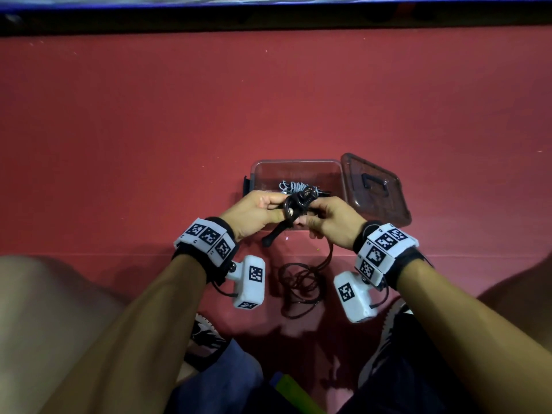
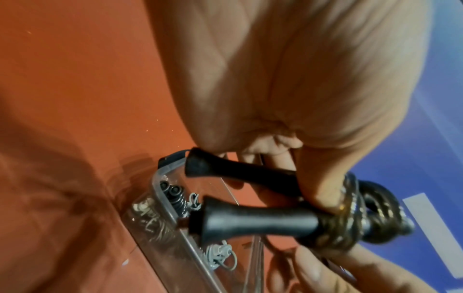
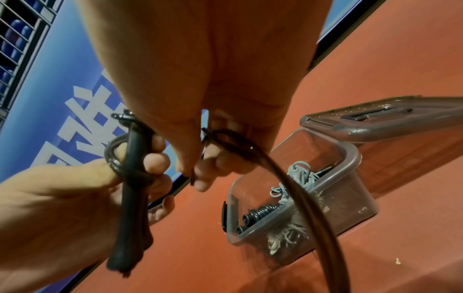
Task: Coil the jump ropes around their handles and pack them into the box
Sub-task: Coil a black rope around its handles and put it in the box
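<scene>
Rope [image 1: 301, 282] (black) pinched by right hand [image 1: 331, 222]; left hand [image 1: 254, 215] grips 2 handles [image 2: 250, 220].

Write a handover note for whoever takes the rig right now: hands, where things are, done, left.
Left hand: grips the two black handles held side by side, a few turns of dark rope already wound near their top ends.
Right hand: pinches the same rope close to the handles, feeding the wrap.
Loose rope: lies in loops on the red floor, between the wrists.
Box: clear, open, on the floor just beyond the hands. Lid lies beside it on the right.
Done: a grey coiled rope and a dark coiled one are in the box.
Left: wind the remaining rope, put the bundle in the box.
</scene>
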`<state>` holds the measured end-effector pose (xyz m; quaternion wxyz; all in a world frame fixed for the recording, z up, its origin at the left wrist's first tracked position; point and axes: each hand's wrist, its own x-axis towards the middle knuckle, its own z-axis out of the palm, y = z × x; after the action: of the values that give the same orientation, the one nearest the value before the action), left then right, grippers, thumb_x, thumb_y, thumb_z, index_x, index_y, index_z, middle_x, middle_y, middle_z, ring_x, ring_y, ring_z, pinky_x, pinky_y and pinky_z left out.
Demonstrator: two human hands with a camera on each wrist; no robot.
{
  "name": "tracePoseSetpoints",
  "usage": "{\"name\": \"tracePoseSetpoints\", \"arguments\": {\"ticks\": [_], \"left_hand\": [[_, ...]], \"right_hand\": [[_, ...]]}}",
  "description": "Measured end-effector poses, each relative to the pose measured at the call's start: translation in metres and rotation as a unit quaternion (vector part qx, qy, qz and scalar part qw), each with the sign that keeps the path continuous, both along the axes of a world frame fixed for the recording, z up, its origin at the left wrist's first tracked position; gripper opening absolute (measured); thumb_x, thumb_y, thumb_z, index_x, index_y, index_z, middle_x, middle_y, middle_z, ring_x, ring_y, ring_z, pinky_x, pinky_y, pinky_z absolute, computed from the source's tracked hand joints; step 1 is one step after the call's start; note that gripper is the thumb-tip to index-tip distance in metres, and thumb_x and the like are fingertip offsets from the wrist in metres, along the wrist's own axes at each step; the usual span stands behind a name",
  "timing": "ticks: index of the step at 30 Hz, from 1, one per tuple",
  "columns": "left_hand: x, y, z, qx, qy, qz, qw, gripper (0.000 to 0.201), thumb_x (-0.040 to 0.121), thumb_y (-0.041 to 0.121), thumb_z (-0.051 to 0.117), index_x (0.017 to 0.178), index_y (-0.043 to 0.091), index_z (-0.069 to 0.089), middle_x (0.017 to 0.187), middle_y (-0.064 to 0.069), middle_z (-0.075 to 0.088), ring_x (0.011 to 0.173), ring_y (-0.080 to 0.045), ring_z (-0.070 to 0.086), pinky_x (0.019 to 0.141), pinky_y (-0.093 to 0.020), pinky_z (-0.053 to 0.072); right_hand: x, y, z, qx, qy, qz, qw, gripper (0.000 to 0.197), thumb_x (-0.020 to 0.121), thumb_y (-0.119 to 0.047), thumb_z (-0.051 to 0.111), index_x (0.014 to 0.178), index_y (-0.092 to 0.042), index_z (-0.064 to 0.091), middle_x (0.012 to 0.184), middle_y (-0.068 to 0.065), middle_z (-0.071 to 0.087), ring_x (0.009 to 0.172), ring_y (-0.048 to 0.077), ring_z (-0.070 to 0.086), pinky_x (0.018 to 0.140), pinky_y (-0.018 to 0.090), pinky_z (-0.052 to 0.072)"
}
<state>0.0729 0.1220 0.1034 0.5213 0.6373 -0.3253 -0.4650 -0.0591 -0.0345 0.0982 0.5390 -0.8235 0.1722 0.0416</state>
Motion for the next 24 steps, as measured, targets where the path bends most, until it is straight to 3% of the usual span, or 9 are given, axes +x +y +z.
{"name": "tracePoseSetpoints", "arguments": {"ticks": [2,5,8,11,13,16,18,21,24], "left_hand": [[0.000,0.000,-0.002,0.002,-0.007,0.020,1.000,0.022,0.097,-0.003,0.059,0.109,0.011,0.072,0.100,-0.007,0.075,0.093,-0.015,0.071,0.088,-0.025,0.054],[0.002,-0.001,-0.006,0.004,-0.022,0.059,0.998,0.018,0.098,-0.003,0.059,0.109,0.008,0.067,0.093,-0.004,0.077,0.087,-0.015,0.072,0.083,-0.027,0.055],[0.002,-0.001,-0.007,0.008,-0.031,0.097,0.995,0.028,0.097,-0.005,0.059,0.122,0.008,0.058,0.101,-0.007,0.075,0.087,-0.013,0.073,0.081,-0.027,0.056],[0.000,-0.001,-0.007,0.006,-0.049,0.087,0.995,0.041,0.098,-0.002,0.060,0.134,0.016,0.060,0.119,-0.006,0.073,0.104,-0.013,0.072,0.091,-0.027,0.056],[-0.001,-0.002,-0.008,0.013,-0.062,0.089,0.994,0.042,0.097,0.001,0.062,0.136,0.017,0.061,0.124,-0.005,0.072,0.110,-0.012,0.070,0.095,-0.028,0.055],[-0.003,-0.005,-0.013,0.031,-0.071,0.100,0.992,0.042,0.096,0.002,0.064,0.136,0.016,0.061,0.122,-0.003,0.072,0.109,-0.007,0.069,0.098,-0.029,0.053],[-0.004,-0.006,-0.015,0.043,-0.076,0.105,0.991,0.043,0.096,0.003,0.064,0.137,0.014,0.060,0.124,-0.006,0.072,0.107,-0.005,0.069,0.097,-0.027,0.053],[-0.004,-0.008,-0.012,0.042,-0.064,0.109,0.991,0.041,0.096,0.003,0.065,0.135,0.014,0.061,0.118,-0.003,0.074,0.101,-0.004,0.070,0.090,-0.023,0.054],[-0.005,-0.011,-0.003,0.027,-0.053,0.112,0.992,0.035,0.096,0.000,0.063,0.123,0.023,0.064,0.099,0.011,0.077,0.090,-0.004,0.072,0.081,-0.019,0.055]], "right_hand": [[0.000,0.002,-0.002,-0.041,0.007,0.013,0.999,0.009,0.096,-0.012,0.064,0.088,-0.014,0.067,0.066,-0.008,0.061,0.050,-0.002,0.051,0.059,0.019,0.041],[0.000,0.007,0.000,-0.080,0.015,0.043,0.996,0.015,0.100,-0.015,0.057,0.102,-0.024,0.069,0.073,-0.011,0.063,0.056,-0.009,0.055,0.063,0.012,0.039],[0.001,0.008,-0.001,-0.112,0.032,0.044,0.992,0.015,0.098,-0.025,0.061,0.109,-0.026,0.072,0.091,-0.009,0.065,0.082,0.003,0.060,0.082,0.021,0.044],[0.001,0.009,-0.002,-0.115,0.046,0.021,0.992,0.020,0.091,-0.036,0.070,0.098,-0.017,0.072,0.106,-0.002,0.050,0.095,0.008,0.054,0.094,0.021,0.043],[0.002,0.009,-0.004,-0.101,0.055,0.009,0.993,0.021,0.088,-0.040,0.073,0.084,-0.020,0.068,0.111,-0.004,0.048,0.100,0.007,0.054,0.098,0.022,0.041],[0.003,0.008,-0.007,-0.174,0.060,0.022,0.983,0.026,0.088,-0.043,0.069,0.070,-0.030,0.056,0.109,-0.013,0.051,0.119,0.018,0.051,0.106,0.043,0.039],[0.005,0.010,-0.003,-0.206,0.056,0.026,0.977,0.024,0.089,-0.035,0.068,0.071,-0.022,0.057,0.106,-0.010,0.056,0.125,0.022,0.048,0.106,0.042,0.038],[0.005,0.013,0.004,-0.172,0.047,-0.019,0.984,0.026,0.088,-0.032,0.061,0.073,-0.012,0.058,0.088,0.004,0.067,0.095,0.027,0.061,0.082,0.035,0.049],[0.003,0.008,0.004,-0.111,0.048,-0.079,0.990,0.016,0.085,-0.029,0.054,0.075,-0.023,0.064,0.079,-0.003,0.073,0.085,0.019,0.068,0.085,0.036,0.054]]}}
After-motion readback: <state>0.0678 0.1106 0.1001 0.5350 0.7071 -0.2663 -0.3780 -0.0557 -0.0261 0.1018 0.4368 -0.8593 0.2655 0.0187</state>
